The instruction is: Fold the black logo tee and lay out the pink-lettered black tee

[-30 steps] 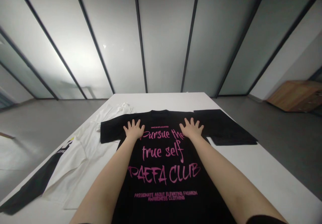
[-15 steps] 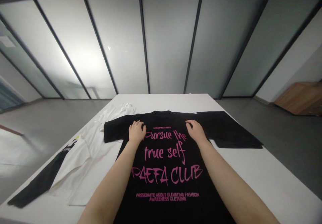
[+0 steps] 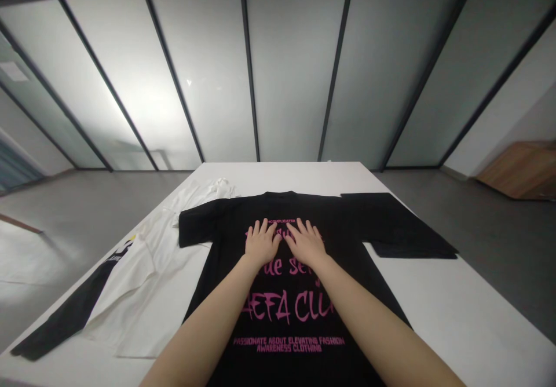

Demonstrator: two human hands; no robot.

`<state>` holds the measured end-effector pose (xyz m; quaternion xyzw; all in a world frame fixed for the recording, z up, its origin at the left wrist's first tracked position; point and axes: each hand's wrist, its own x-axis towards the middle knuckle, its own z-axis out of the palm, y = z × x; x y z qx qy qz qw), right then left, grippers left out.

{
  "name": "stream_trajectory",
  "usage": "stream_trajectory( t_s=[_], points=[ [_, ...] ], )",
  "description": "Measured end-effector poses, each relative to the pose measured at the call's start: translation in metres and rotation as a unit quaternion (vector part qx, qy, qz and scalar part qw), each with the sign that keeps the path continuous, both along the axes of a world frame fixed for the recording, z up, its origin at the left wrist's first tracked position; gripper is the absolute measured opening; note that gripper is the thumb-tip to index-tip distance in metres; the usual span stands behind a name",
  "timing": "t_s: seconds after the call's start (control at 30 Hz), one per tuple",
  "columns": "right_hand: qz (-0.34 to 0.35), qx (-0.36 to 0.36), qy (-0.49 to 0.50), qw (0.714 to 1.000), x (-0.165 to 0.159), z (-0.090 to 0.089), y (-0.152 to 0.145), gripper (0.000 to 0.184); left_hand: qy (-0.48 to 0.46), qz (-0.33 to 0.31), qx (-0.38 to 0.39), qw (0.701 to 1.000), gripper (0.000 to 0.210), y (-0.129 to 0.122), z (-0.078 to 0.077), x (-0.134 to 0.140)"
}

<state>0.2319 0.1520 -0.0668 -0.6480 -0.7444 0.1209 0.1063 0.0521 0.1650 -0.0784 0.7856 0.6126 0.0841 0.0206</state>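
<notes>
A black T-shirt (image 3: 278,204) with pink lettering lies spread out on the white table (image 3: 434,306), collar at the far side. My left hand (image 3: 262,241) rests palm down on the upper print, fingers spread. Close beside it, my right hand (image 3: 307,242) lies in the same way, also with fingers apart. The two thumbs nearly meet in the middle, and the hands and forearms cover part of the lettering. Neither hand grips the cloth.
White clothing (image 3: 130,294) lies loosely along the table's left side, with a dark garment (image 3: 65,317) by the left edge. Folded black cloth (image 3: 391,225) sits at the right, beside or under the shirt's sleeve. Frosted glass panels (image 3: 291,74) stand behind the table.
Both hands have moved inward from the sides of the print to its middle, and slightly toward me. The fingers are now spread wider. The shirt lies almost the same.
</notes>
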Motion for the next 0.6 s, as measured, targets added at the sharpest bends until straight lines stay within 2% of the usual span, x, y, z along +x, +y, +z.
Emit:
stream_trajectory(
  t_s=[0.23,0.33,0.47,0.53,0.6],
  points=[
    [-0.166,-0.045,-0.041,0.984,0.078,0.003,0.031,0.069,0.005,0.167,-0.013,0.986,0.067,0.036,0.010,-0.075],
    [-0.206,-0.043,-0.042,0.977,0.100,0.002,0.036,0.070,0.007,0.195,-0.008,0.981,0.067,0.042,0.012,-0.093],
    [-0.206,-0.007,-0.036,0.978,0.097,0.002,0.037,0.067,0.012,0.197,0.046,0.979,0.065,0.035,0.015,-0.077],
    [-0.166,0.025,-0.021,0.986,0.082,0.004,0.036,0.064,0.011,0.152,0.076,0.985,0.064,0.031,0.015,-0.060],
    [-0.098,0.046,-0.006,0.994,0.064,0.005,0.032,0.061,0.011,0.078,0.071,0.994,0.063,0.026,0.014,-0.043]
  ],
)
